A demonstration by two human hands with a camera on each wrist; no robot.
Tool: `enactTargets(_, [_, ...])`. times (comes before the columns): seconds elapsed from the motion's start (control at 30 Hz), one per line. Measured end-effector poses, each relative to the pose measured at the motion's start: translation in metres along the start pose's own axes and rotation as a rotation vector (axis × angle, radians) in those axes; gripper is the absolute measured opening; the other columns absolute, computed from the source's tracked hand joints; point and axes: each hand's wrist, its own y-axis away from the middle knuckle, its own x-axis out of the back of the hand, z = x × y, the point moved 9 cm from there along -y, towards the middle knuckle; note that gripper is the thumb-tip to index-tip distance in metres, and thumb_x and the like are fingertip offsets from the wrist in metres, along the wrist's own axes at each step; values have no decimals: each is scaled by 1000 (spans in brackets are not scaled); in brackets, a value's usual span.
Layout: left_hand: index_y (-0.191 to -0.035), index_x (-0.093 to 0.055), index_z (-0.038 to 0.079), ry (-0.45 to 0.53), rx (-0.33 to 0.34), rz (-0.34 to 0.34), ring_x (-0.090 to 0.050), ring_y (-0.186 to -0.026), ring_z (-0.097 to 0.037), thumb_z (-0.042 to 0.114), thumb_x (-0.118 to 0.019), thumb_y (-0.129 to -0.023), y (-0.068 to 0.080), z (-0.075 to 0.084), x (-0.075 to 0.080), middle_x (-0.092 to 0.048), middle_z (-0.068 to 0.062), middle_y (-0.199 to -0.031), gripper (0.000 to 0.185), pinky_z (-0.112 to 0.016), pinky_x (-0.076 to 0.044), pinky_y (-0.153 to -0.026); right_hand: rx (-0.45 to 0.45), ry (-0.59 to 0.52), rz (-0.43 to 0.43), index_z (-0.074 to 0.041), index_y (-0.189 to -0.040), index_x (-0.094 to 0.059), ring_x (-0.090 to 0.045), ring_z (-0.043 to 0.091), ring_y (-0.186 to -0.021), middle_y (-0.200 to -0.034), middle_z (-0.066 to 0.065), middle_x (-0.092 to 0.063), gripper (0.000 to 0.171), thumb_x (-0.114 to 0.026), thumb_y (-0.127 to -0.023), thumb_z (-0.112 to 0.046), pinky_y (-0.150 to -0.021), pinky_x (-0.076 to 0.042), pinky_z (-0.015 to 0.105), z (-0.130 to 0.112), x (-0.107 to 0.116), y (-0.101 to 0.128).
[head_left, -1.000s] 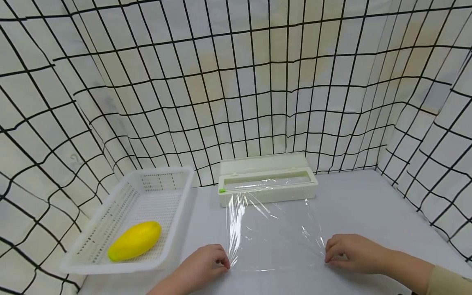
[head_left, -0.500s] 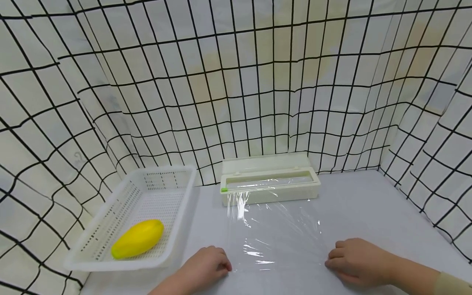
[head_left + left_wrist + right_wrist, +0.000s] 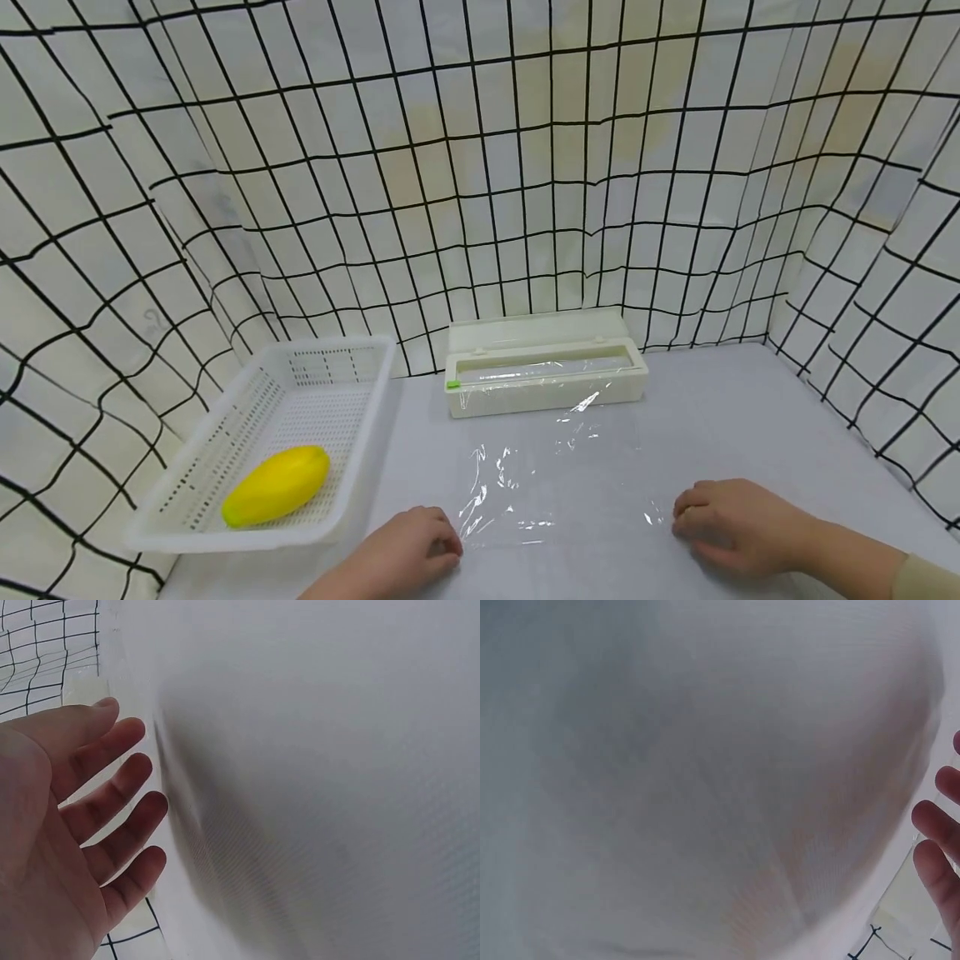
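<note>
A sheet of clear plastic wrap [image 3: 555, 492] stretches over the table from a pale wrap dispenser [image 3: 551, 400], its near end between my hands. My left hand [image 3: 412, 546] is at the wrap's near left corner, and in the left wrist view its fingers [image 3: 135, 817] are spread and loosely bent, holding nothing visible. At the near right corner, my right hand [image 3: 735, 525] hovers low over the table, fingers loosely bent. Only its fingertips [image 3: 934, 817] show at the edge of the right wrist view, with nothing between them. The dispenser's lid [image 3: 536, 329] is raised, showing the roll inside.
To the left stands a white perforated basket [image 3: 247, 543] with a yellow oblong fruit [image 3: 276, 486] in it. A small green piece [image 3: 453, 384] sits on the dispenser's left end. White walls with a black grid [image 3: 487, 167] enclose the table at the back and sides.
Both hands have let go of the wrap's near corners, the right hand drawing slightly right. The wrap, stretched taut before, has come down slack on the table.
</note>
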Motion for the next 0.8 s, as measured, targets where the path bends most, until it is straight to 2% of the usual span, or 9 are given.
enactTargets(0.1, [-87,-72,25,41,34,5,-52,-80,2,28,-74,-88,1,-6,0,-57,21,-87,3,-26,-49,-76,-88,-84,-34,-33,-108,-71,-59,0,-92,-108,-20,-61,18,-73,-91,-31,-72,-54,25,9,-2,0])
enactTargets(0.3, [-89,-71,28,77,88,-3,-51,-78,2,31,-74,-87,0,-16,-1,-56,22,-86,4,-27,-49,-74,-229,-278,-87,-32,-108,-72,-53,-4,-81,-101,-23,-60,18,-74,-90,-31,-62,-46,18,21,-9,-1])
enactTargets(0.57, [-92,-71,28,96,108,2,-52,-79,0,31,-74,-88,-1,-17,1,-57,22,-88,6,-27,-49,-74,-304,-457,-116,-30,-108,-72,-54,-1,-80,-97,-20,-62,18,-74,-90,-30,-60,-47,19,29,-13,-3])
enactTargets(0.8, [-100,-71,25,120,132,23,-55,-83,-4,31,-73,-88,0,-13,11,-60,20,-92,13,-28,-50,-74,-388,-582,-102,-25,-109,-72,-58,5,-81,-99,-12,-67,22,-77,-88,-28,-60,-49,23,46,-12,-8])
